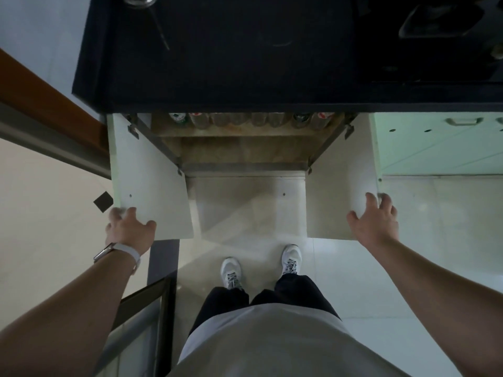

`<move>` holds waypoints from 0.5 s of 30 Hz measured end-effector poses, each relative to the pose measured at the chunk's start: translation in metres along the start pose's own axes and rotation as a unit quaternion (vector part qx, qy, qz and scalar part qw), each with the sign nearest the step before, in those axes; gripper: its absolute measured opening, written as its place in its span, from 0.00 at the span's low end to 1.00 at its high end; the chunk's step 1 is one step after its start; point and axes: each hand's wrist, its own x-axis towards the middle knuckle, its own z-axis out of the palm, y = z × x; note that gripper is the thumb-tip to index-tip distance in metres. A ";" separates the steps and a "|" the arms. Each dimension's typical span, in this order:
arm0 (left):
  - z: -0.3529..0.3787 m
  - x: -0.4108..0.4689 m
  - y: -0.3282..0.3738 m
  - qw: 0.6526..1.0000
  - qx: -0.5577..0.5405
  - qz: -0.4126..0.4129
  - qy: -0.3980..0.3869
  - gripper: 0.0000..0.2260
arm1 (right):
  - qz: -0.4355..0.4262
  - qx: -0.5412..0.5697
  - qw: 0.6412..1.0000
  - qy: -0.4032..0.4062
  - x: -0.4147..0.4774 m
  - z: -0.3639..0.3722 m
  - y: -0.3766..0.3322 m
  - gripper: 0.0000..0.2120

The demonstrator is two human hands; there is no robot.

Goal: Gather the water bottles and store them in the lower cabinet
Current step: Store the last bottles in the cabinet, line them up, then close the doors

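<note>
Seen from above, a person stood facing a lower cabinet (245,148) under a dark countertop (231,58), both doors swung wide open toward the body. The left hand (130,229) gripped the free edge of the left door (152,186) — thumb on the inner face, fingers wrapped round the outer side. A watch (117,254) w/ a pale strap sat on that wrist. The right hand (375,221) held the top corner of the right door (340,191), thumb spread across the inner face, fingers curled over the edge.

Inside the cabinet, the water bottles (245,119) stood in a row along the back of the shelf, just under the counter lip; only tops and shoulders showed, a few w/ red-and-white or green labels. Exact count couldn't be told — approx. the full width of the opening was filled. The shelf in front of them was bare stone-coloured board.

White sneakers (231,272) were planted on the pale tile floor (408,254) between the doors, dark trousers and a light shirt below. A pale green cabinet front (435,148) w/ a handle sat to the right. On the counter's far right lay a dark pan-like thing (441,20), too dim to identify.
</note>
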 end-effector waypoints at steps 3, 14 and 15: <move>0.004 -0.009 0.010 1.000 -0.003 0.026 0.003 0.26 | -0.001 0.027 1.000 -0.004 -0.003 0.002 0.000 0.31; 0.003 -0.018 0.042 0.971 0.030 0.237 -0.012 0.27 | -0.118 0.048 0.990 -0.068 -0.035 0.019 -0.081 0.28; 0.001 -0.015 0.044 0.965 0.051 0.256 -0.008 0.26 | -0.130 0.045 0.988 -0.074 -0.037 0.020 -0.090 0.28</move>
